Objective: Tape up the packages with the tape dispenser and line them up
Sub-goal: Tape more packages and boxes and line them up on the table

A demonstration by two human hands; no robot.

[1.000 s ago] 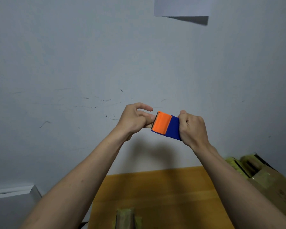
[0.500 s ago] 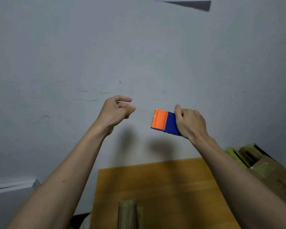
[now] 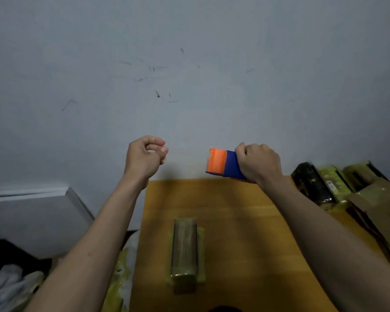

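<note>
Two hands hover above the package (image 3: 184, 251): right hand (image 3: 258, 162) grasps the tape dispenser (image 3: 221, 163), left hand (image 3: 144, 157) clenched.

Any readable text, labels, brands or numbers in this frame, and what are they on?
No text can be read.
White label on a yellow package at the right: barcode-like marks, too small and blurred to read.
Tape dispenser in the right hand: no print visible.
Package on the table: no label visible.
Wall: scuff marks only, no writing.
</note>
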